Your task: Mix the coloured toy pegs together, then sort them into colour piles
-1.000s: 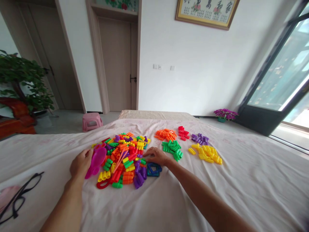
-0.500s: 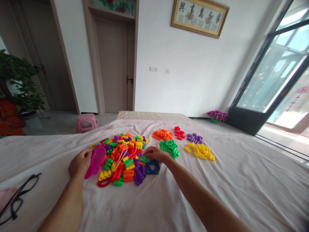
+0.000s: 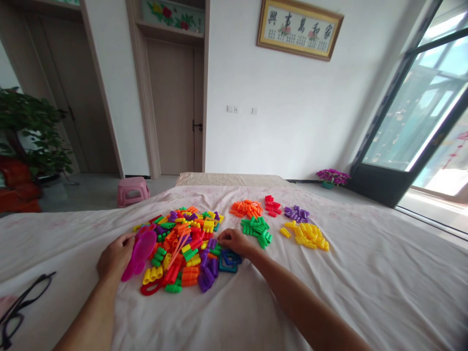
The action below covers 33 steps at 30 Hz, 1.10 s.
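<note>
My left hand [image 3: 115, 256] is closed at the left side of a heap of plastic toy building pieces [image 3: 190, 253]. Its curled fingers grip the edge of a magenta, rounded plastic piece [image 3: 141, 251], which leans against the heap. At the heap's right edge is my right hand [image 3: 234, 241], thumb and fingertips pinched together beside purple and green pieces. Whatever is between those fingertips is too small or hidden to make out. Just below the right hand lie blue and teal square frames [image 3: 229, 262].
Sorted piles lie to the right: orange [image 3: 246, 208], red [image 3: 272, 205], green [image 3: 256, 229], purple [image 3: 297, 213] and yellow [image 3: 309, 235]. Black-framed glasses [image 3: 27, 302] rest on the bedsheet [image 3: 204, 321] at left. A pink stool [image 3: 133, 191] stands beyond the sheet.
The head view has tilted slightly, so everything sits a little lower in the picture. Both hands stay at nearly the same spots by the heap.
</note>
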{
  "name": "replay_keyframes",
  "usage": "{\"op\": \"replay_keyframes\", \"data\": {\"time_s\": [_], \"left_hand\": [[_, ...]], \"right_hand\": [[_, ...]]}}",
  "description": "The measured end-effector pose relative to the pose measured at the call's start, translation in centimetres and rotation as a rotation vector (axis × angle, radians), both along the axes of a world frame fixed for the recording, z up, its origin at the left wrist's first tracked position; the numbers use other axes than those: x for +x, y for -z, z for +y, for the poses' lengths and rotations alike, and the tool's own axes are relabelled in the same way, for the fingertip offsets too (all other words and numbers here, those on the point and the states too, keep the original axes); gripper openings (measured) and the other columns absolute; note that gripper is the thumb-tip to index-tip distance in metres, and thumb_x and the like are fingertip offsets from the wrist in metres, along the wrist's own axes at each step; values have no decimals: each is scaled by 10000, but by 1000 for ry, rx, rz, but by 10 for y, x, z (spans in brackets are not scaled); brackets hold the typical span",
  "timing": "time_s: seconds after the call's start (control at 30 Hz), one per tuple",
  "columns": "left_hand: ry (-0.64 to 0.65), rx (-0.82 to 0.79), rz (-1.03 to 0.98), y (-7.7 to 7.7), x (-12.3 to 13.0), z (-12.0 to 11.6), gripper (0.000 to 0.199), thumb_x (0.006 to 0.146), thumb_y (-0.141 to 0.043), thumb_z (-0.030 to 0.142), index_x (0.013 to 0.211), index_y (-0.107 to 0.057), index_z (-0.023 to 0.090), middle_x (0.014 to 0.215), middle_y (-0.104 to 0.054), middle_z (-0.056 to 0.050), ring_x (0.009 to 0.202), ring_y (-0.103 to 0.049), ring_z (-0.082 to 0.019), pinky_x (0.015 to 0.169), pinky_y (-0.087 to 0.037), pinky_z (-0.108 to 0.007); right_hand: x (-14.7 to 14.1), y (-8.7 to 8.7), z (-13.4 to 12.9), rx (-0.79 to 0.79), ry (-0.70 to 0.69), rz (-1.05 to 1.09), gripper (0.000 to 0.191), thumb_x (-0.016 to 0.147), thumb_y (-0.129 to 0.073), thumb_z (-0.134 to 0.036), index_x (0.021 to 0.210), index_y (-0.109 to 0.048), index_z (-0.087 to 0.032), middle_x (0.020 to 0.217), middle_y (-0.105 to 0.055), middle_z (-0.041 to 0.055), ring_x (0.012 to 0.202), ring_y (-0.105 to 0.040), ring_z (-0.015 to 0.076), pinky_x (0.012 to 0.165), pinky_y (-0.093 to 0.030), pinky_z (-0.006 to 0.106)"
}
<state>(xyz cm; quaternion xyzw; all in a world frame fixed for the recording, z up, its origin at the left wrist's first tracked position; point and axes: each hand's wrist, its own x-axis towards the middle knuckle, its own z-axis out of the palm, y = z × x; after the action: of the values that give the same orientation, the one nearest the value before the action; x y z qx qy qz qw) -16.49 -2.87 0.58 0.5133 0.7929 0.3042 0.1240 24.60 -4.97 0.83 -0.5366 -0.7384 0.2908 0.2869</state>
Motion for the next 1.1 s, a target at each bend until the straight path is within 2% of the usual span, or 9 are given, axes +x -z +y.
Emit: {"op": "replay_keyframes", "data": {"time_s": [0.13, 0.23, 0.33, 0.43, 0.53, 0.63, 0.83, 0.97, 1.1], "left_hand": [[-2, -25, 9, 0, 0, 1, 494, 827, -358, 593, 1093, -670, 315, 1019, -701, -96, 793, -614, -292, 640, -432, -347], [-6, -41, 15, -1, 1, 2, 490, 835, -346, 588, 1109, -655, 325, 1031, -698, -95, 822, -617, -298, 660, -441, -351], [-17, -62, 10, -2, 3, 2, 486, 837, -343, 583, 1125, -642, 330, 1044, -695, -98, 847, -621, -307, 671, -444, -356], [-34, -52, -5, -3, 6, 1, 461, 839, -361, 566, 1140, -622, 334, 1073, -691, -83, 887, -625, -305, 690, -442, -353], [-33, -13, 6, -4, 9, 0, 437, 847, -375, 534, 1149, -605, 318, 1114, -684, -70, 921, -625, -300, 708, -434, -352], [-28, 13, 29, -5, 12, 0, 414, 858, -375, 507, 1142, -603, 310, 1134, -677, -63, 940, -622, -292, 726, -430, -351], [-50, 101, 57, -6, 17, -1, 373, 866, -390, 452, 1120, -611, 292, 1116, -675, -65, 938, -626, -287, 727, -432, -354], [-57, 193, 84, -7, 20, -2, 353, 872, -396, 398, 1119, -616, 275, 1143, -663, -71, 990, -619, -283, 768, -443, -358], [-36, 274, 103, -6, 21, -4, 346, 886, -390, 366, 1121, -621, 262, 1160, -663, -68, 1009, -614, -273, 805, -453, -355]], "right_hand": [[1, -1, -1, 116, -69, -98, 289, 763, -693, -402, 996, -743, -238, 944, -734, 18, 848, -652, 184, 739, -462, 263], [0, -4, -4, 213, -88, -199, 246, 738, -722, -407, 929, -762, -257, 953, -732, 14, 916, -637, 203, 840, -436, 297], [0, -4, -8, 211, -68, -172, 166, 759, -700, -343, 870, -759, -235, 913, -733, 6, 878, -639, 176, 818, -432, 266], [1, -6, -11, 195, -70, -147, 169, 785, -659, -289, 916, -750, -233, 914, -732, 6, 843, -641, 158, 777, -436, 242], [-1, -11, -14, 213, -70, -204, 249, 771, -689, -390, 978, -748, -263, 973, -726, 17, 917, -630, 192, 838, -428, 279], [-5, -16, -16, 204, -79, -249, 328, 719, -726, -500, 960, -755, -281, 1010, -721, 21, 973, -614, 227, 886, -413, 316], [-14, -23, -26, 153, -95, -223, 299, 716, -727, -480, 935, -753, -277, 920, -731, 4, 895, -627, 211, 796, -427, 288], [-17, -29, -33, 207, -88, -275, 281, 730, -713, -398, 967, -728, -248, 909, -728, 25, 895, -619, 219, 770, -423, 286], [-21, -34, -36, 233, -148, -296, 275, 750, -674, -333, 1005, -703, -231, 890, -729, 29, 835, -625, 198, 729, -421, 265]]}}
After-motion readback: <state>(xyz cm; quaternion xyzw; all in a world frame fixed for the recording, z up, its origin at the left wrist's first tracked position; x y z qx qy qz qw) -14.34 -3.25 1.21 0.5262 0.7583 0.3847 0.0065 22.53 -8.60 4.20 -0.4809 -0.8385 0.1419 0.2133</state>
